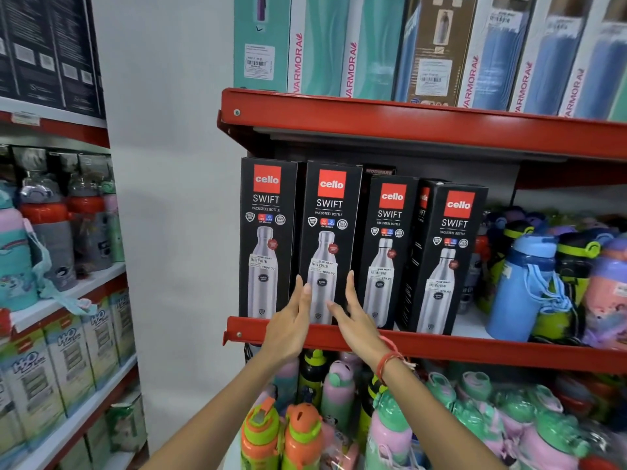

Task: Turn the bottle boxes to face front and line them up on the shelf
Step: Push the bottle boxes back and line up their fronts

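Note:
Several black Cello Swift bottle boxes stand upright on the red shelf (441,347). The first box (266,232) at the far left faces front. The second box (327,232) also faces front; my left hand (291,320) lies flat against its lower left edge and my right hand (353,317) against its lower right edge, fingers straight. The third box (386,245) sits a little further back, facing front. The fourth box (448,256) is turned slightly, showing its left side panel.
Loose blue, green and pink bottles (529,286) crowd the shelf right of the boxes. Teal and blue boxes (373,45) fill the shelf above. Children's bottles (305,432) stand below. A second rack (68,300) with bottles is at the left.

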Available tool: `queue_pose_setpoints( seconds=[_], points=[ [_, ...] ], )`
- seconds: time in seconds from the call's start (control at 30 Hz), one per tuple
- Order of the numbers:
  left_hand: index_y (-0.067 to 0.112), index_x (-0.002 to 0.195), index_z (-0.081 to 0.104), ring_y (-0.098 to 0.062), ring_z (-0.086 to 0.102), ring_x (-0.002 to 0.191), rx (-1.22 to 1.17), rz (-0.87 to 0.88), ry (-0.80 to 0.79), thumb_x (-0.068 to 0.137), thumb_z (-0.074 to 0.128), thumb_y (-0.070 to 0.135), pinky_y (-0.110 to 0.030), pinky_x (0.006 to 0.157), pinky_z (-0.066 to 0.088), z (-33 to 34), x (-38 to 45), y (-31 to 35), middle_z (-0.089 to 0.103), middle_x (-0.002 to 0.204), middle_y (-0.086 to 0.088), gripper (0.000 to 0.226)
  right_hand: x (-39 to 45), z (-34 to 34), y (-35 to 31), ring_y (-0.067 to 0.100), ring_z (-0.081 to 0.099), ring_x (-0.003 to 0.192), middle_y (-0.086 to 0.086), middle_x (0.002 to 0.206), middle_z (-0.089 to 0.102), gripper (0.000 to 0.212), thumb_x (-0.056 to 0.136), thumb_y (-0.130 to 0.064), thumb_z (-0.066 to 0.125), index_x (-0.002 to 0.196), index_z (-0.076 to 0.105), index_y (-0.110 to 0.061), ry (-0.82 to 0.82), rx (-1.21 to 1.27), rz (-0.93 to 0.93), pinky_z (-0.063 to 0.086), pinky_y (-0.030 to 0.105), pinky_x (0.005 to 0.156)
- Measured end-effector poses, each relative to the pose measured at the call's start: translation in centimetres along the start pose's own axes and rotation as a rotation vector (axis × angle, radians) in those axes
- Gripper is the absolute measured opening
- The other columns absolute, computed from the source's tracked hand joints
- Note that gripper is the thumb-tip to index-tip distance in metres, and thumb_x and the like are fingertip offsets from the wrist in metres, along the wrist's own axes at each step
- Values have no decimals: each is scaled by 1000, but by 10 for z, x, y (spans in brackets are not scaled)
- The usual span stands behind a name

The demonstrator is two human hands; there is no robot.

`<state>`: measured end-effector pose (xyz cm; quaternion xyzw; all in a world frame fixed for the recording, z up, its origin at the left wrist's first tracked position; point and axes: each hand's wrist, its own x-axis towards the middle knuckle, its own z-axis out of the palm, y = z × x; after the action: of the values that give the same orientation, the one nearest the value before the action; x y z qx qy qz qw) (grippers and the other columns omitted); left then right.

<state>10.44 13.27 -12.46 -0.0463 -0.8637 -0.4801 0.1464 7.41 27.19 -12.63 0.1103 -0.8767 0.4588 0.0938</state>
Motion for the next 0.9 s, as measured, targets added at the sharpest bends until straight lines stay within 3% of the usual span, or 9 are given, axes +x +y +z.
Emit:
queue_pose_setpoints(
  seconds=[0.07, 0.13, 0.2, 0.3, 0.43, 0.53, 0.6, 0.7, 0.9],
  points=[
    [29, 153, 16, -2, 60, 79, 36, 3, 107, 90, 9, 67, -11, 73, 43, 7, 0, 1, 64, 85, 7, 74, 0, -7, 5, 36, 53, 123, 19, 143, 49, 66, 98, -39, 42, 150, 1, -46, 35, 35, -28, 45, 44, 99],
    [19, 146, 35, -17, 54, 118, 58, 62, 311, 97, 19, 56, -26, 96, 39, 16, 0, 2, 58, 126, -4, 64, -4, -18, 14, 24, 49, 130, 8, 147, 47, 59, 98, -32, 45, 151, 19, -37, 177, 55, -56, 40, 35, 105],
    [18, 134, 50, -14, 53, 118, -6, 191, 387, 100, 27, 45, -24, 95, 37, 26, -1, 12, 56, 127, -1, 49, -5, -32, 26, 22, 46, 132, 5, 148, 44, 52, 99, -28, 44, 149, 31, -27, 307, 35, -32, 36, 34, 107],
    [21, 136, 46, -7, 55, 115, -115, 269, 121, 101, 32, 42, -25, 95, 41, 50, 0, 32, 60, 129, -1, 44, -2, -48, 42, 25, 37, 138, 9, 155, 31, 55, 100, -30, 40, 151, 24, -18, 295, 18, 77, 30, 35, 110],
    [32, 152, -8, -7, -3, 148, -286, 154, -197, 90, 20, 66, -37, 122, 4, 85, 9, 48, -3, 161, 11, 76, 2, -56, 47, 28, 32, 141, 10, 158, 26, 63, 101, -36, 35, 154, 4, -23, 220, 9, 82, 29, 35, 109],
    [40, 146, -22, -13, -10, 148, -315, 92, -244, 76, 10, 82, -47, 122, 0, 94, 20, 49, -9, 159, 14, 87, 7, -57, 44, 32, 56, 117, 16, 144, 46, 65, 100, -42, 31, 150, -11, -41, 143, 2, 111, 39, 35, 91],
    [43, 145, -19, -10, 0, 148, -324, 58, -249, 68, 6, 89, -39, 121, 3, 94, 25, 49, -2, 151, 23, 93, 7, -58, 45, 24, 60, 83, 16, 113, 62, 66, 100, -41, 29, 144, -18, -49, 107, -9, 120, 43, 33, 74],
    [49, 145, -9, 3, 7, 136, -363, 14, -188, 64, 4, 93, -25, 110, 6, 94, 25, 45, 3, 153, 23, 93, 3, -61, 50, 12, 47, 60, -3, 75, 44, 65, 98, -41, 28, 136, -23, -56, 89, -39, 91, 35, 29, 59],
    [33, 151, 14, -10, 16, 146, -345, -92, -157, 61, 3, 95, -37, 120, 9, 91, 16, 35, 17, 160, 7, 110, -10, -66, 52, 7, 36, 52, -11, 65, 34, 66, 97, -36, 30, 138, -20, -52, 84, -68, 24, 27, 23, 50]
  ],
)
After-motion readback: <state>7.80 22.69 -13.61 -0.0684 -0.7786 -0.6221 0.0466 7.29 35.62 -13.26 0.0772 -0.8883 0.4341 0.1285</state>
